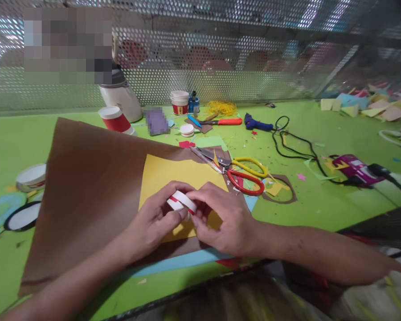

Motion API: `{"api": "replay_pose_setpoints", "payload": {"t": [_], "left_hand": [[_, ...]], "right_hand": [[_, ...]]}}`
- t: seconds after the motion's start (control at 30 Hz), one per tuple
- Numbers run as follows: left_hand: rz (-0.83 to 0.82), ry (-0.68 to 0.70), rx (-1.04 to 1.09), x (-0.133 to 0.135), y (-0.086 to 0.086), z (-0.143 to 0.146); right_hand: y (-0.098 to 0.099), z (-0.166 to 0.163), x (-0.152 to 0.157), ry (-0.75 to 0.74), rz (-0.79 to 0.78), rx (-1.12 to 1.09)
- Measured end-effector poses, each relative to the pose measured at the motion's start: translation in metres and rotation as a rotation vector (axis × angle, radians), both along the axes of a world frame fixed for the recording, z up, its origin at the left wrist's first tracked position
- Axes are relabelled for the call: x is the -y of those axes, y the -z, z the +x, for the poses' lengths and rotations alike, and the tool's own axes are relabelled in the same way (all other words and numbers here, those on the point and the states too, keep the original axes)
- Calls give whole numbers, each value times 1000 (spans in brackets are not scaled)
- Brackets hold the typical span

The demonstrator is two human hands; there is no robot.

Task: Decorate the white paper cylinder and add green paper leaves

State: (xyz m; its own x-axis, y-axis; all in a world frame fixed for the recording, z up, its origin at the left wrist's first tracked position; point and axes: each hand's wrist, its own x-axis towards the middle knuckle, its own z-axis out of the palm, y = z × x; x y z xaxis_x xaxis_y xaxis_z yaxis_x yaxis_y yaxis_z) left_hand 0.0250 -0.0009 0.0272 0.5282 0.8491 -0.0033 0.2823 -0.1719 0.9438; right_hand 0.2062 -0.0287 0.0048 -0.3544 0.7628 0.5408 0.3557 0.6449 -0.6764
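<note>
Both hands meet over a yellow paper sheet (173, 174) that lies on a large brown paper sheet (90, 191). My left hand (153, 220) and my right hand (220, 218) pinch a small white ring with red marks (182, 201), cut from a paper cup, between their fingertips. The ring sits just above the yellow sheet. Fingers of both hands are curled around it.
Red-handled (245, 180) and yellow-handled scissors (250, 166) lie right of the yellow sheet. A blue glue gun (257, 124) with black cord, a purple tool (352, 168), an orange knife (227, 121), paper cups (115, 119), a white jug (122, 96) and paper scraps lie on the green table (314, 200). A perforated metal screen (220, 53) stands behind.
</note>
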Motion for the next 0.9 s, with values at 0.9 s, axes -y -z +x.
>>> {"api": "replay_pose_setpoints", "payload": {"t": [0.9], "left_hand": [[-127,-55,165,1,1,-3]], "right_hand": [[-13,18,-21,-96,-86,13]]}}
